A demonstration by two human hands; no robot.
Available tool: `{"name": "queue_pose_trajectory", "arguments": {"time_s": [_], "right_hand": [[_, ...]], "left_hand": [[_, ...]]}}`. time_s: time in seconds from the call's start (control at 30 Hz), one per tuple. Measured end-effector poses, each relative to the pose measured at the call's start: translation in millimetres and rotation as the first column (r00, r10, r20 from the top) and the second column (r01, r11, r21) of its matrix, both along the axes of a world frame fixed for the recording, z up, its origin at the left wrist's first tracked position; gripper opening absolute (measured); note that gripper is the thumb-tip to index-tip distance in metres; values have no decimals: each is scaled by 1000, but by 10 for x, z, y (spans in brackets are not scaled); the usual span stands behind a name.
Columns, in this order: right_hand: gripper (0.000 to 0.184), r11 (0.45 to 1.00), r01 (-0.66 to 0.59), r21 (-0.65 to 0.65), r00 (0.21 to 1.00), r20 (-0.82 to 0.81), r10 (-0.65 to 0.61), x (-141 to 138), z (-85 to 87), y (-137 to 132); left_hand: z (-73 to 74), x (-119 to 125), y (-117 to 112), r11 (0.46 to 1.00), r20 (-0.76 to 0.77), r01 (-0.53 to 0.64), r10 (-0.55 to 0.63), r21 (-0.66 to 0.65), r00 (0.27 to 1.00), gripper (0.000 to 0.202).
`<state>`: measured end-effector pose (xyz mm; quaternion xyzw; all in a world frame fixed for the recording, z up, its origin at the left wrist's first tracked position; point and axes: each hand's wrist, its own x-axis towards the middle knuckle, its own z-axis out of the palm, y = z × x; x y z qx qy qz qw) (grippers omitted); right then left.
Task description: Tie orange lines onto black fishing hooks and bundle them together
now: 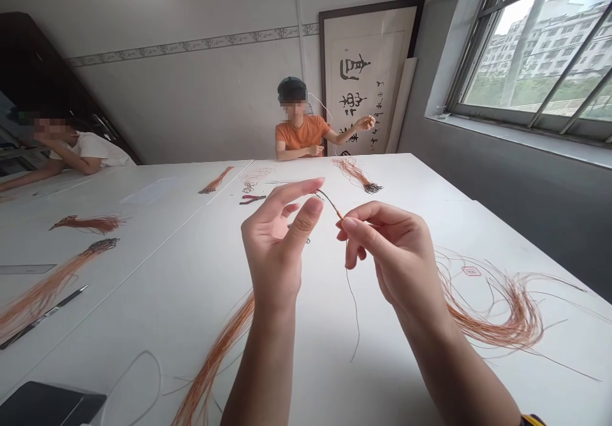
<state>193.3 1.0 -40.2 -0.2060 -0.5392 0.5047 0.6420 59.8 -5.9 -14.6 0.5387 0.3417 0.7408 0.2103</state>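
Above the white table, my right hand (387, 241) pinches a thin copper wire (339, 214) between thumb and forefinger. The wire's dark end (327, 195) curves up and left to the fingertips of my left hand (287, 235). There, thumb and forefinger stand slightly apart with the dark tip in the gap, close to or touching the forefinger. A loose thin tail (354, 311) hangs below my right fingers. Small dark loops (307, 241) show partly behind my left thumb. A copper wire bundle (215, 356) lies by my left forearm, partly hidden by it.
Another wire bundle (516, 324) curls at right; several more lie left and far. Red-handled pliers (252, 199) rest beyond my left hand. A pen (52, 311) and a black object (52, 403) are at left. One person in orange (303, 134) sits opposite, another in white (100, 148) at left.
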Motion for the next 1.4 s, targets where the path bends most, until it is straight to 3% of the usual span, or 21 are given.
{"name": "queue_pose_trajectory", "arguments": {"time_s": [0.33, 0.83, 0.97, 1.4], "right_hand": [[13, 999, 25, 30, 997, 77, -27, -5, 33, -98], [10, 992, -121, 45, 991, 71, 118, 4, 15, -105], [9, 993, -109, 42, 992, 72, 106, -3, 0, -97], [13, 1000, -4, 25, 997, 79, 2, 3, 4, -150]], "left_hand": [[32, 60, -91, 992, -35, -127, 127, 9, 991, 9], [32, 91, -183, 987, -41, -156, 157, 31, 987, 12], [36, 111, -193, 985, -50, -168, 170, 38, 984, 13], [-87, 18, -89, 949, -171, -190, 238, 253, 956, 19]]}}
